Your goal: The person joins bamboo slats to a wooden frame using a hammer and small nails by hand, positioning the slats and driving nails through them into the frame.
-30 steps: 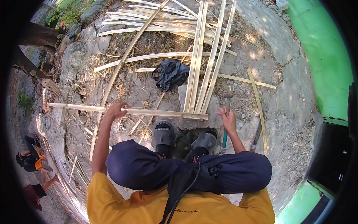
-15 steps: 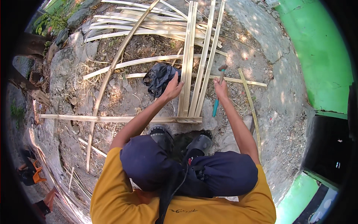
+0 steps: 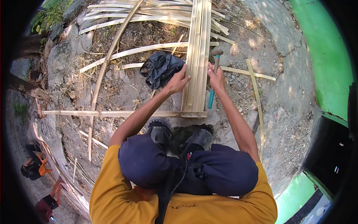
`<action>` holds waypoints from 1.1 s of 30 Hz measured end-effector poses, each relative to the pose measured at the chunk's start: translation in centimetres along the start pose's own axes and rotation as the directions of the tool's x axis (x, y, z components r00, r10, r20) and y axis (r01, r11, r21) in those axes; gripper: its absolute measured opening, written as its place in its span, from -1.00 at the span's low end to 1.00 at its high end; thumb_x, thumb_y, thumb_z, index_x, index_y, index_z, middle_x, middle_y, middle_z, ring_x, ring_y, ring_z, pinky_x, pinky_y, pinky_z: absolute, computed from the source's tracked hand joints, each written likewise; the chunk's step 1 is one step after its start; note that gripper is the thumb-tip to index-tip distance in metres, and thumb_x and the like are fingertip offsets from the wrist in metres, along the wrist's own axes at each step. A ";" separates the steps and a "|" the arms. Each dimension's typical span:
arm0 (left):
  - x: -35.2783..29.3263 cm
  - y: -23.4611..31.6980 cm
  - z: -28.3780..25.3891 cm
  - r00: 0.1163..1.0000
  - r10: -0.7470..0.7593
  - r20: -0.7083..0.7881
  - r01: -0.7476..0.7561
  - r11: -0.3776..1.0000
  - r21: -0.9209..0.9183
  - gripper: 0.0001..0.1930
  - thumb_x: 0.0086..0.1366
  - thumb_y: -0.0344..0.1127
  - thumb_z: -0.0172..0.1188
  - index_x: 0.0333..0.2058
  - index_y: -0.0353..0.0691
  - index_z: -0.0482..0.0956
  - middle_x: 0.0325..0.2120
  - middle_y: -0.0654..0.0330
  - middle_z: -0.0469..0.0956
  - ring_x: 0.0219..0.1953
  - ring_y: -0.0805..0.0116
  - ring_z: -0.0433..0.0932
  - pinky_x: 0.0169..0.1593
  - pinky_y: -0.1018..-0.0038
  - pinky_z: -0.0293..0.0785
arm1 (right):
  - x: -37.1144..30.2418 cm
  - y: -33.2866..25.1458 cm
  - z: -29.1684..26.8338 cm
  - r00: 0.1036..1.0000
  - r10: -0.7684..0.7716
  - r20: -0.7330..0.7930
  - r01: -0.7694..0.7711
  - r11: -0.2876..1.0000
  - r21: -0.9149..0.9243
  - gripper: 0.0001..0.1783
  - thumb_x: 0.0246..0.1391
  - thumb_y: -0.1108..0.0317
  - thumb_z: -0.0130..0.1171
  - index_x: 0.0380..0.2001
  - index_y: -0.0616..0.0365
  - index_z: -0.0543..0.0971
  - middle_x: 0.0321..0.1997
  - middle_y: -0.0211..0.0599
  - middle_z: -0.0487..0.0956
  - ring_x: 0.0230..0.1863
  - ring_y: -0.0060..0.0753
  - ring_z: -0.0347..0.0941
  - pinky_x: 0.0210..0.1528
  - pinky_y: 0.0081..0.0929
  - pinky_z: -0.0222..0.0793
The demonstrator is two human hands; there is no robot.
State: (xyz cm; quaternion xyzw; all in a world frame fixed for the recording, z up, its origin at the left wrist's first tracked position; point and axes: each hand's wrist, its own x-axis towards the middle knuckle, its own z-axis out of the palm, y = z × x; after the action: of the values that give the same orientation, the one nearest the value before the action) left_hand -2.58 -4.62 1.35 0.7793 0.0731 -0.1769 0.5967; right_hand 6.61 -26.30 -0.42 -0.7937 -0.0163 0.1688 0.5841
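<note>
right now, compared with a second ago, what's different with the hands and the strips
The left hand let go of the crosswise strip and moved forward and right, to the long strips' left edge. The right hand moved forward and left to their right edge. The gaps between them closed. Unchanged: hammer in the right hand, black bag on the ground.

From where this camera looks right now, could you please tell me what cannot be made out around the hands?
In the head view:
Far ends of the long pale slats: cut off by the top edge.
Part of the crosswise strip: hidden by the left forearm.
Part of the hammer's handle: covered by the right hand.
Any contents of the black bag: hidden by its folds.
</note>
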 end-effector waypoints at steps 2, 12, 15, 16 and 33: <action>-0.1 -0.2 -0.3 1.000 0.017 0.002 -0.017 1.000 -0.001 -0.19 0.55 -0.27 0.09 0.52 -0.49 -0.19 0.43 -0.32 0.25 0.46 0.07 0.32 0.45 0.35 0.21 | -0.2 0.1 -0.1 0.999 0.024 0.044 -0.029 0.991 0.127 -0.68 0.39 0.59 0.01 0.17 0.40 0.41 0.41 0.07 0.49 0.40 -0.17 0.45 0.40 -0.31 0.40; -5.8 -1.0 0.0 0.896 0.422 -0.137 -0.339 0.850 0.403 -0.22 0.41 -0.31 0.22 0.51 -0.27 0.07 0.45 -0.20 0.21 0.46 -0.19 0.25 0.48 0.15 0.19 | -2.0 -0.6 -3.3 0.991 -0.133 -0.004 0.133 0.990 -0.046 -0.77 0.41 0.53 0.04 0.07 0.37 0.47 0.31 0.02 0.56 0.33 -0.21 0.52 0.31 -0.36 0.50; -10.9 -1.4 -0.5 0.911 0.412 -0.022 -0.351 0.802 0.483 -0.17 0.33 -0.11 0.31 0.49 -0.13 0.15 0.42 -0.11 0.26 0.40 -0.17 0.30 0.45 0.02 0.20 | -6.2 -1.6 -4.7 0.992 -0.076 -0.097 0.078 0.997 0.010 -0.89 0.38 0.47 0.10 -0.24 0.24 0.39 -0.03 -0.12 0.70 -0.21 -0.37 0.70 -0.21 -0.40 0.65; -11.9 -1.4 -0.5 0.893 0.446 0.059 -0.402 0.734 0.547 -0.12 0.28 0.02 0.36 0.48 -0.08 0.18 0.40 -0.08 0.27 0.38 -0.15 0.32 0.43 -0.06 0.18 | -7.9 -1.6 -5.8 0.992 -0.079 -0.099 0.080 0.997 0.004 -0.89 0.38 0.47 0.10 -0.24 0.24 0.39 -0.03 -0.12 0.70 -0.21 -0.37 0.70 -0.21 -0.40 0.65; -9.9 -2.8 2.8 0.772 0.443 0.455 -0.629 0.431 0.648 0.48 -0.24 0.64 0.38 0.58 0.03 -0.03 0.62 0.09 -0.16 0.65 0.09 -0.25 0.58 -0.23 -0.48 | -28.2 -0.7 -2.3 0.900 -0.054 0.432 0.278 0.835 -0.474 -0.64 0.36 0.33 0.20 0.14 0.17 0.45 -0.27 0.13 0.66 -0.26 0.32 0.62 -0.24 0.07 0.52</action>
State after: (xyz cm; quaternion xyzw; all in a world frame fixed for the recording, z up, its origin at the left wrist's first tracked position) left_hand -13.19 -5.54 1.77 0.9129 -0.3278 -0.0733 0.2321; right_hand -19.17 -34.52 7.81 -0.8662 -0.2514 0.2643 0.3416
